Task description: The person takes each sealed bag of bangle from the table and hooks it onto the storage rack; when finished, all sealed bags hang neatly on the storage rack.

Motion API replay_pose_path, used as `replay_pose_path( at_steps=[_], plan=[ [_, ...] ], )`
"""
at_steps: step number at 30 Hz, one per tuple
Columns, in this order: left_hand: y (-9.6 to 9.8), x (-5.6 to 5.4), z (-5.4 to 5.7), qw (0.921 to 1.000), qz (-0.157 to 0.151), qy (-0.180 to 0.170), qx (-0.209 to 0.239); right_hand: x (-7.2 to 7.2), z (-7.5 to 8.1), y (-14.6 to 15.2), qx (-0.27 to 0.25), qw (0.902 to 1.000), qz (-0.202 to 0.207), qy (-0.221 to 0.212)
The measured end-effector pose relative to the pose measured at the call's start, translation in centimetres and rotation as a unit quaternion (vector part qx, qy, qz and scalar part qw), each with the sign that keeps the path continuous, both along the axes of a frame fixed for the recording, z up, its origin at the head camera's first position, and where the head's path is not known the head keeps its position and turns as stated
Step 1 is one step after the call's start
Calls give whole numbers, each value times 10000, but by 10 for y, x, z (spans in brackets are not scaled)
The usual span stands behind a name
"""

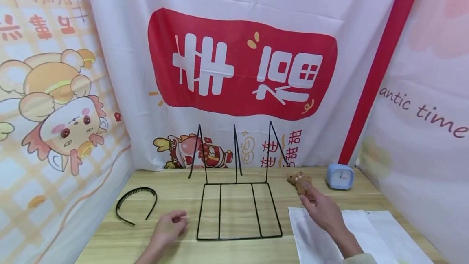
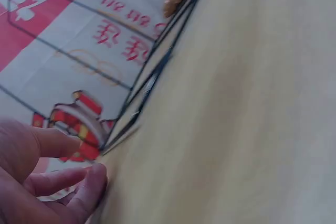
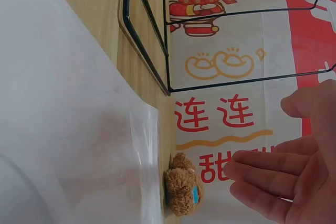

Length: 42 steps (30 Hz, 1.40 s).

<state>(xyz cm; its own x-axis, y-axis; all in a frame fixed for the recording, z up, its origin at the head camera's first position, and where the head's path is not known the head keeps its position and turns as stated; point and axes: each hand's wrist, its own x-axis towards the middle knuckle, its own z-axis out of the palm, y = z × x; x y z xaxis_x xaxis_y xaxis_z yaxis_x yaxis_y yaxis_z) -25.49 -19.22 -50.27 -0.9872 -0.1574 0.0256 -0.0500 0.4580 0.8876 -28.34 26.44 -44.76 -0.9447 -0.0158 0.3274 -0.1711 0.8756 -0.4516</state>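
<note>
My right hand reaches over the table's right side, its fingertips overlapping a small brown plush bear in the head view. In the right wrist view the fingers are extended with nothing between them, and the plush bear sits apart from them. My left hand is low over the table, fingers loosely bent and holding nothing. It lies between a black toothed headband and a black wire rack with three tall bent uprights. In the left wrist view the rack stands just beyond the fingertips.
A light blue clock stands at the back right. Under my right forearm lies a flat white sheet with a glossy, see-through edge. Printed cloth hangs along the wooden table's back edge and both sides.
</note>
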Motion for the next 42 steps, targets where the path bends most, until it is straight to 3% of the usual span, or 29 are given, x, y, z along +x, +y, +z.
replay_pose_path(
  at_steps=[4,11,21,29,32,42],
  plan=[
    [10,3,-8,9995,-96,180,-252,1,-2,1,30,10000,-25,-48],
    [23,8,-9,9998,-105,115,-126,4,-4,8,208,9994,-110,-252],
    [30,13,-13,9992,-119,238,-313,7,-13,33,361,9968,-313,-640],
    [32,16,-16,9980,-104,199,-591,8,-23,56,479,9959,-402,-660],
    [32,15,-16,9982,-62,179,-569,10,-28,64,648,9907,-517,-1080],
    [34,15,-15,9987,-79,140,-491,11,-34,68,1063,9588,-961,-2454]
  ],
)
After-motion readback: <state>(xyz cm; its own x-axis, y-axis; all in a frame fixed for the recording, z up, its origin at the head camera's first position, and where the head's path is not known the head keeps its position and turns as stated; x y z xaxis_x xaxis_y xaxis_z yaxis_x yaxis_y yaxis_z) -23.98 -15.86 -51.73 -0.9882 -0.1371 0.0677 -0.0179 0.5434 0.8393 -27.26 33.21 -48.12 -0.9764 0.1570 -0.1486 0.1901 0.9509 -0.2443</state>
